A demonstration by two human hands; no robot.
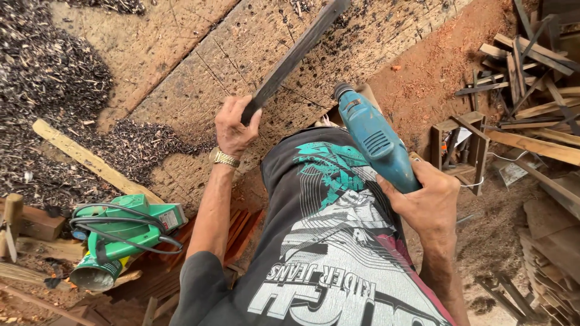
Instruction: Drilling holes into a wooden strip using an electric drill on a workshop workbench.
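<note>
Gripping a dark wooden strip [294,57] over the pitted bench [199,72], the left hand [235,124] is closed while the right hand [430,202] clasps a blue drill [374,139].

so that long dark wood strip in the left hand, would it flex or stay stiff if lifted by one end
The dark wood strip looks thin and long, so it would probably bow a little when lifted by the end the left hand grips. Being slim, it likely weighs little. Its flat faces suggest it would slide, not roll, on the pitted workbench.

Small label on green blower [171,220]
</note>
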